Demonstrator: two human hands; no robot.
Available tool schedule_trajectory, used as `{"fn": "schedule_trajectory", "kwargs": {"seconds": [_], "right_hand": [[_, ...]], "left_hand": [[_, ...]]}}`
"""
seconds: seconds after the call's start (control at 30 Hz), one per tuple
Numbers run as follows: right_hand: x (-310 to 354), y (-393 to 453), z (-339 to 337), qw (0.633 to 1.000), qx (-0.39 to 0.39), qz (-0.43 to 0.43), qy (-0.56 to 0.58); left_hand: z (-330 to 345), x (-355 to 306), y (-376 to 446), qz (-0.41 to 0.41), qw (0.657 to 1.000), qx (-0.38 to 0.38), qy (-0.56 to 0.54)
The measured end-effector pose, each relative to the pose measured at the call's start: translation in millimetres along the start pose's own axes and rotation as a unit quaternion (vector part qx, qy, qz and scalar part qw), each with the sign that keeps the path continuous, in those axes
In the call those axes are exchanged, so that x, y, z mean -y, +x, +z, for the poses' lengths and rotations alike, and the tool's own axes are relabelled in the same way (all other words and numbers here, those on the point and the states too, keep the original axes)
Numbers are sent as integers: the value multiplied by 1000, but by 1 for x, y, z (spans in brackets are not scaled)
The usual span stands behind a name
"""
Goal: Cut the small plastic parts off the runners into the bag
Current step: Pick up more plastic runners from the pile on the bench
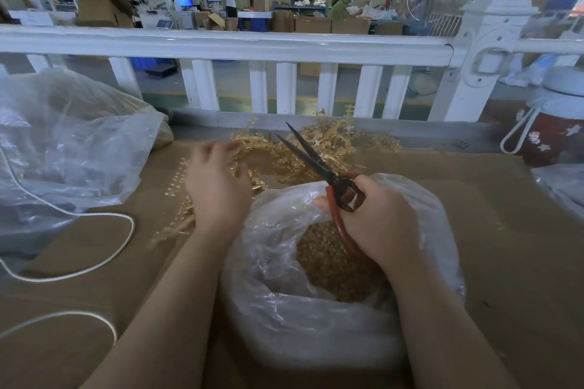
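Cardboard tabletop (493, 230); crinkled bag (284, 309); right hand (379, 224) grips scissors (316, 158).

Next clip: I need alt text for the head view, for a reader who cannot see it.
A right hand holds open scissors above a clear bag of small golden parts, while the left hand reaches into a pile of golden runners on a cardboard-covered table. A white railing and a workshop lie beyond.
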State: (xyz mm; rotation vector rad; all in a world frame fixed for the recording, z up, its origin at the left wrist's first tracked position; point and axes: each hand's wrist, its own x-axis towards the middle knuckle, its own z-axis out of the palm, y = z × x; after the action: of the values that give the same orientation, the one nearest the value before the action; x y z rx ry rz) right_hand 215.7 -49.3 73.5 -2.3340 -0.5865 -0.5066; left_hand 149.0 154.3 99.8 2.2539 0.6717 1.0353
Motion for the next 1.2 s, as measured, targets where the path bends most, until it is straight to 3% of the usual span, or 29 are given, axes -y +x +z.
{"fn": "schedule_trajectory", "kwargs": {"seconds": [0.1, 0.2, 0.47, 0.7, 1.0, 1.1, 1.2], "right_hand": [[-2, 1, 1, 1000, -4, 10, -2], [-4, 2, 1, 1000, -4, 20, -7], [-4, 1, 0, 998, 31, 44, 27], [-2, 2, 1, 998, 23, 52, 29], [-2, 2, 1, 998, 19, 61, 23], [-1, 2, 1, 998, 25, 61, 23], [-1, 3, 2, 997, 25, 64, 23]], "left_hand": [[18, -17, -3, 113, 978, 164, 59], [42, -28, 5, 160, 943, 267, 114], [88, -34, 29, 165, 904, 351, 180], [101, -32, 19, 173, 916, 267, 246], [88, -35, 15, 142, 969, 155, 129], [86, -35, 14, 121, 973, 164, 109], [87, -34, 12, 118, 965, 163, 169]]}}
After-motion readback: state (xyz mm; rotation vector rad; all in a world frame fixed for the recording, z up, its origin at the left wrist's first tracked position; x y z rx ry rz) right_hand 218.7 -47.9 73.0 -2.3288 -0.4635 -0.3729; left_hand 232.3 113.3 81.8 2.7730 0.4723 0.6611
